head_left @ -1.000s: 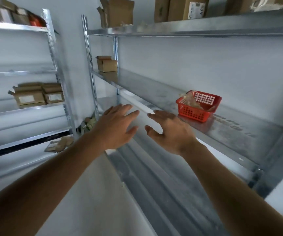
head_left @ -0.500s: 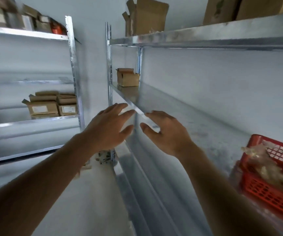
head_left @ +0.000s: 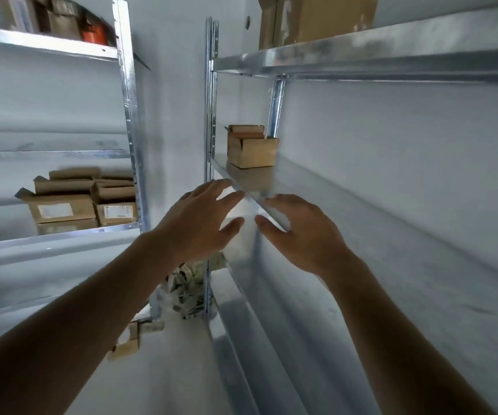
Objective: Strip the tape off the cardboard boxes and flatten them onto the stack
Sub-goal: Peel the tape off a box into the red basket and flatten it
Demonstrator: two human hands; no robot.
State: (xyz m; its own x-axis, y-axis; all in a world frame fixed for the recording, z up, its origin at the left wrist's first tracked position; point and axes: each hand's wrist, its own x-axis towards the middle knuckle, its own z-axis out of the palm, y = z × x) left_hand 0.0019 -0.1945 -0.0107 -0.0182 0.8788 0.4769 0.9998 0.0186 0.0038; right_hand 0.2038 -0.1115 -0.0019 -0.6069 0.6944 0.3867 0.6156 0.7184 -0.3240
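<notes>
At centre frame, left hand (head_left: 199,223) and right hand (head_left: 304,232) spread, empty, short of small box (head_left: 252,146) at shelf (head_left: 346,205) far end. Risk: overreach, tipping box off edge; loose flaps giving poor grip.

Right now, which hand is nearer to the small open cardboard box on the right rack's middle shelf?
Left, narrowly. The left hand reaches up below the small open box; the right hand is lower, to its right.

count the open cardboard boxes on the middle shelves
3: one small box at the far end of the right rack's shelf, two side by side on the left rack. Others may be hidden.
</notes>
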